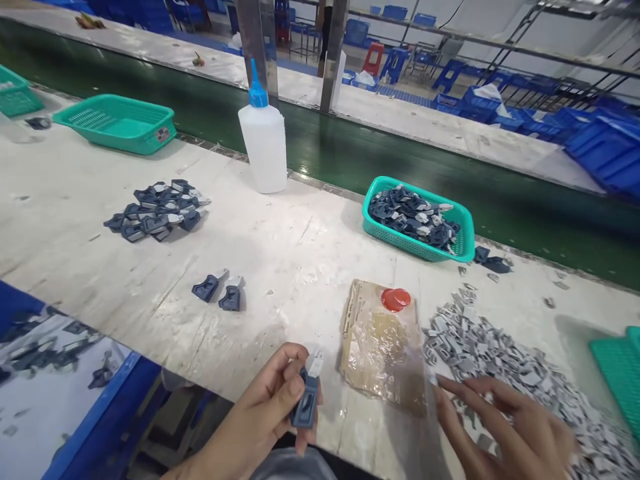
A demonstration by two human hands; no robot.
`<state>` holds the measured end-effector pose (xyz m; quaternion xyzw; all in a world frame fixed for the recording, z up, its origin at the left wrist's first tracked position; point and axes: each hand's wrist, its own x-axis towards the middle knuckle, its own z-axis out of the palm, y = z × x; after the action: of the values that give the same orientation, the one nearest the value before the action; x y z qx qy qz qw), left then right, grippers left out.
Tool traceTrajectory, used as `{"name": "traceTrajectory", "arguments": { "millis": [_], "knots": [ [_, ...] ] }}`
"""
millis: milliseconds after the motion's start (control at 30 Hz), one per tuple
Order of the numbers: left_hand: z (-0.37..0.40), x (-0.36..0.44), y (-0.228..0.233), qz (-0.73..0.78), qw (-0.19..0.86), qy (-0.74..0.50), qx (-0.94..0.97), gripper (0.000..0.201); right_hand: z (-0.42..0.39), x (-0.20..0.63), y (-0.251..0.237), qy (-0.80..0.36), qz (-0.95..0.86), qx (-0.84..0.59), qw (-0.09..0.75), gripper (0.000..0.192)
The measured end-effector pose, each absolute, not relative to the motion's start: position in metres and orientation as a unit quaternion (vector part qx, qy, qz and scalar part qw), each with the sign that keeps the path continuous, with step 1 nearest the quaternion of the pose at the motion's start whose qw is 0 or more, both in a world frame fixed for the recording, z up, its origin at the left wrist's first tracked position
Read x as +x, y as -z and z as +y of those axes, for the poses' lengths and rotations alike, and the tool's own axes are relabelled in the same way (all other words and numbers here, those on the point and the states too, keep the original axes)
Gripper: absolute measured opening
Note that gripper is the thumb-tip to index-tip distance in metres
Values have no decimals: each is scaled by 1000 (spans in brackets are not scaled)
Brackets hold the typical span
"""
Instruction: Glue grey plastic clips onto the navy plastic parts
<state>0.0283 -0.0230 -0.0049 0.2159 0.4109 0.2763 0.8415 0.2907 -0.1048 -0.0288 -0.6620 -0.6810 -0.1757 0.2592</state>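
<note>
My left hand (275, 393) is closed around a dark blue plastic part (306, 403) with a light grey tip that points away from me. Off to the right, my right hand (505, 420) hovers at the near left side of a heap of small grey plastic pieces (495, 360). Its thumb and index finger are pinched together, and a pale bit at their tips is too small to make out. Between the hands lies a cardboard piece wrapped in clear film (375, 347), bearing a red round cap (395, 299). Two blue-and-grey parts (231, 297) rest beyond my left hand.
A green basket (420, 250) holds many blue-and-grey parts. A pile of similar parts (157, 212) lies at left, near another green basket (120, 137). A white bottle with blue nozzle (263, 147) stands at the table's back edge. A blue bin (95, 413) sits lower left.
</note>
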Motion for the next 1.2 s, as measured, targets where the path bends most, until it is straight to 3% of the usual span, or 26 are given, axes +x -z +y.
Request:
{"name": "traceTrajectory", "arguments": {
  "millis": [233,767,1067,1200],
  "knots": [
    [-33,28,20,417,843,-300,158,39,-45,267,24,148,-720,-635,238,8],
    [-41,23,38,405,850,-289,171,37,-29,268,26,147,-771,-601,154,9],
    [-44,24,43,403,848,-307,157,35,-28,270,24,161,-779,-588,148,11],
    [-46,26,44,404,848,-312,138,42,-31,263,10,184,-754,-602,188,9]
  ]
}}
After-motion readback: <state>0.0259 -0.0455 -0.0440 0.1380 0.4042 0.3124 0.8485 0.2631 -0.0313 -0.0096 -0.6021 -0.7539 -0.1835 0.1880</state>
